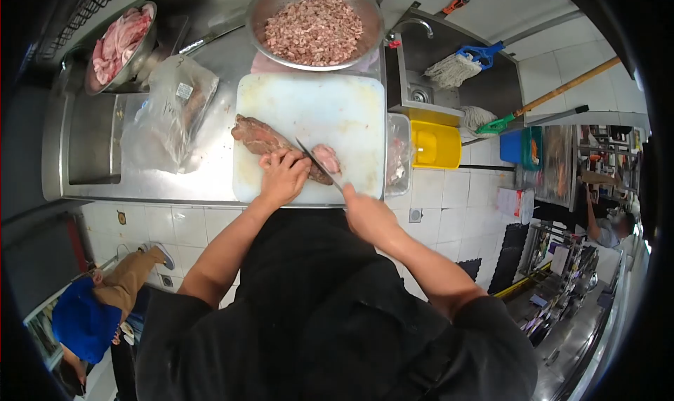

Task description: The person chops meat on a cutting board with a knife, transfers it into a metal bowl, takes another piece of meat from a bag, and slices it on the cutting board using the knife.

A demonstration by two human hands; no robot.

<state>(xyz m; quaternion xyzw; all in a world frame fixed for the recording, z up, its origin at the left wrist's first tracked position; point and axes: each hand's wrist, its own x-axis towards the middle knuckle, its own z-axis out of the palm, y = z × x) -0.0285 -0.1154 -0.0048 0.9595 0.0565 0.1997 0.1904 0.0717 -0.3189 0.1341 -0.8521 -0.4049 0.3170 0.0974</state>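
Far left, on the floor side: person in a blue top and tan trousers, apart from the work. Above: sunken steel basin, set into a steel counter. Upper left: tilted metal bowl with pale pink meat. Next: clear plastic bag, crumpled, white label on one face, contents only partly visible.

Centre: white cutting board, scuffed, near the counter's front edge. On its lower left part: long piece of meat, brownish red, lying slantwise. Left hand: fingers bent and close together, pressed down over the meat's near part. Beyond the board: wide steel bowl, well filled with chopped meat. Knife: blade just beside the left fingertips, slanting across the meat; depth of cut, cannot tell. Right of the blade: pinkish cut piece, on the board. Right hand: closed round the knife's handle, slightly blurred.

Against the board's right side: clear tray. Farther right: yellow tub; then mop with blue fitting, over a second sink. Far right: second person, near shelving.
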